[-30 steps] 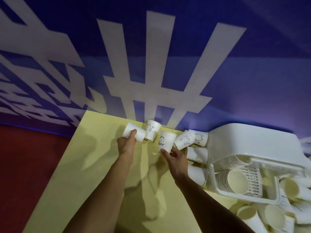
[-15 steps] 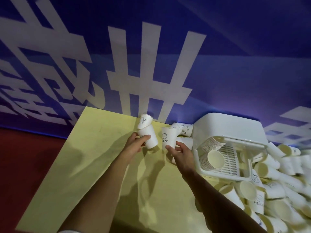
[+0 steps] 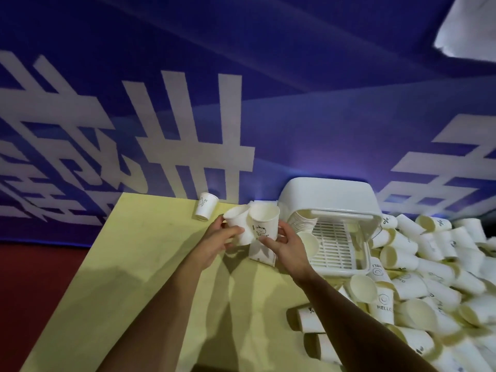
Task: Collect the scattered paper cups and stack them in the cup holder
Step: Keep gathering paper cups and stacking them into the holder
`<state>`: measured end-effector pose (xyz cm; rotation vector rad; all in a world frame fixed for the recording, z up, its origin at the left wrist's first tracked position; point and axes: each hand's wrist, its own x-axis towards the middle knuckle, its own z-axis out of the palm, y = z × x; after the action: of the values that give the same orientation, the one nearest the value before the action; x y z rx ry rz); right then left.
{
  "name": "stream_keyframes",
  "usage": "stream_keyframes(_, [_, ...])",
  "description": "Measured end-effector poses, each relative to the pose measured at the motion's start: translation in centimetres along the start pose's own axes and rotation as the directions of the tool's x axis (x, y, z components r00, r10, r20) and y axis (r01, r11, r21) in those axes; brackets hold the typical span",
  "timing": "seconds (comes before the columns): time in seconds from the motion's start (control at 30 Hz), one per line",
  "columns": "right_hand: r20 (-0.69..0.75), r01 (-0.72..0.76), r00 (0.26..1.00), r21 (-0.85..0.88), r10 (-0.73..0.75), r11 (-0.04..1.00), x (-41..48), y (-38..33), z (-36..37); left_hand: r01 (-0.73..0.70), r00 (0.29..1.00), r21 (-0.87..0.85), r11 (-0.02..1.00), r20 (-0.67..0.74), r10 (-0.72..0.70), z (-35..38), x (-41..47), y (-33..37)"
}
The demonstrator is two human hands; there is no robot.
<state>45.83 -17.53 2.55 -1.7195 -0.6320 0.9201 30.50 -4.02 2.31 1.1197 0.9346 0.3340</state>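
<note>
My left hand (image 3: 218, 238) grips a plain white paper cup (image 3: 237, 224), tilted with its mouth up and to the right. My right hand (image 3: 285, 244) holds a white paper cup with a small drawing (image 3: 264, 221), mouth up. The two cups touch side by side above the yellow table (image 3: 139, 277). The white cup holder (image 3: 330, 200) lies just right of my hands, with a row of stacked cups (image 3: 302, 226) inside it. One more cup (image 3: 205, 209) stands upside down at the table's far edge.
A big heap of loose paper cups (image 3: 429, 277) covers the table's right side and spills toward the front. Another cup (image 3: 263, 253) lies on the table under my hands. A blue wall with white lettering (image 3: 188, 130) rises behind the table. Red floor (image 3: 40, 277) lies to the left.
Both hands have lifted their cups off the table and brought them together. The view has shifted right, showing more of the cup heap.
</note>
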Motion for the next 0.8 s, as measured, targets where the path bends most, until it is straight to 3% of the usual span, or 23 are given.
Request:
stream_keyframes(0.13, [0.003, 0.091, 0.996, -0.086, -0.091, 0.992, -0.6, -0.4, -3.2, -0.028, 0.999, 0.044, 0.999, 0.036, 0.026, 3.7, -0.2, 0.8])
stream_keyframes(0.33, [-0.108, 0.106, 0.984, -0.297, -0.144, 0.949, -0.9, 0.1, -7.7, -0.053, 0.998, 0.139, 0.989, 0.028, 0.05, 8.1, -0.3, 0.8])
stream_keyframes(0.5, [-0.173, 0.051, 0.976, -0.411, -0.133, 0.91, -0.6, 2.1, -9.6, -0.005, 1.0, 0.227, 0.974, -0.002, 0.006, 9.0, -0.5, 0.3])
stream_keyframes(0.8, [-0.164, -0.005, 0.981, -0.556, -0.104, 0.831, 0.2, 3.2, -9.5, 0.027, 0.999, 0.309, 0.951, -0.032, -0.018, 8.8, -0.8, -0.6])
